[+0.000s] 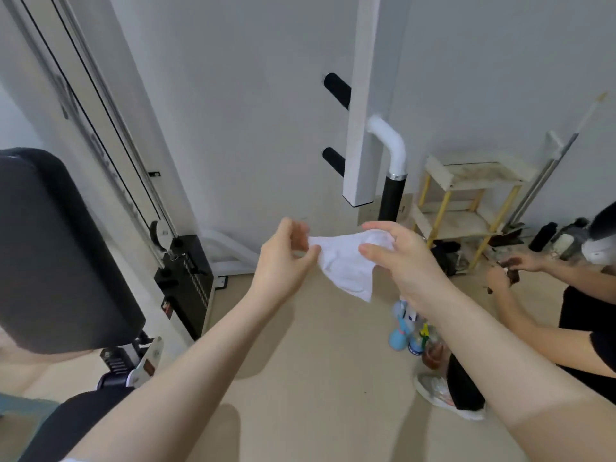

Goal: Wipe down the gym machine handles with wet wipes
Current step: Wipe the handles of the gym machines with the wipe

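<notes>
- One white wet wipe [346, 265] is held up in the air between two hands, above the beige floor [300, 361], in front of the white machine upright [365, 105]
- The left hand [286, 261] is seen pinching the wipe's left corner between thumb and curled fingers
- The right hand [396, 258] is seen gripping the wipe's right side, with the thumb laid across the front of the cloth and the fingers curled behind its upper edge
- The wipe is partly spread out, and one loose corner is left hanging down below the hands
- Three black grips are counted on the upright: two short pegs [337, 91] on its left side, one above the other, and one vertical handle [393, 198] beneath a curved white tube [391, 141] on its right side
- The vertical handle is found just beyond the right hand, apart from the wipe
- One black padded seat back [60, 248] is seen at the left edge of the view, with one black weight stack [186, 281] and two cables [96, 105] behind it
- One pale shelf unit [466, 201] with yellow legs is placed against the wall [250, 95] at the right
- A second person [586, 311] in a black top is seen at the right edge, with a dark item held in both hands; what it is cannot be told
- A few small bottles [413, 331] are stood on the floor under the right forearm; their exact number cannot be told
</notes>
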Motion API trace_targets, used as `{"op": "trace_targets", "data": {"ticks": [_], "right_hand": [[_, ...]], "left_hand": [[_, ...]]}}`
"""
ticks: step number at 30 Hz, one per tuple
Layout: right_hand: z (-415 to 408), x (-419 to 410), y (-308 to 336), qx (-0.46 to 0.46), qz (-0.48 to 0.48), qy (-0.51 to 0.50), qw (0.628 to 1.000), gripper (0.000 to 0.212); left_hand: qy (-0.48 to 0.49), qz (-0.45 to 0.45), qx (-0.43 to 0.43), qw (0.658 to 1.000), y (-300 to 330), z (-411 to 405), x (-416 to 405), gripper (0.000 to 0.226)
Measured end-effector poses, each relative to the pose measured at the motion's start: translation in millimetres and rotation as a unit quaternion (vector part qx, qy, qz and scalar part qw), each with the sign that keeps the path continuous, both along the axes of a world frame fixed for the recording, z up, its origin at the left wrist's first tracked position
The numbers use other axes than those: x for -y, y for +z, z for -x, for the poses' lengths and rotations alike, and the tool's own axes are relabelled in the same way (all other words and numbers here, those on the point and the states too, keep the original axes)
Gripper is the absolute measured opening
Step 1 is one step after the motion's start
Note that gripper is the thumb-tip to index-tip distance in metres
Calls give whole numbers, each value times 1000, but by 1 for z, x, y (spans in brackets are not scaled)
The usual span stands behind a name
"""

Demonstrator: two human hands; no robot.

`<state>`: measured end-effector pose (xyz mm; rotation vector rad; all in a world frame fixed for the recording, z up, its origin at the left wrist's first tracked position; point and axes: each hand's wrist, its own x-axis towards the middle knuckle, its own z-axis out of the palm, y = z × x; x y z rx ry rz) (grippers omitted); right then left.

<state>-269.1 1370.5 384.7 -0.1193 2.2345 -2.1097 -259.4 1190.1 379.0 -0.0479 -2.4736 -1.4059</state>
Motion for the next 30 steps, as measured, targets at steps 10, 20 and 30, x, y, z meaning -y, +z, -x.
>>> {"op": "trace_targets", "data": {"ticks": [10,20,30], "right_hand": [[137,-102,6,-44,-322,-96,941,22],[151,-106,5,-61,106,237,964,16],[162,-84,-10,-28,77,298,951,39]], "left_hand": [[-69,-67,55,994,51,103,-95,37],[41,-9,28,999,55,110,-136,18],[143,-1,10,990,56,96,-141,7]]}}
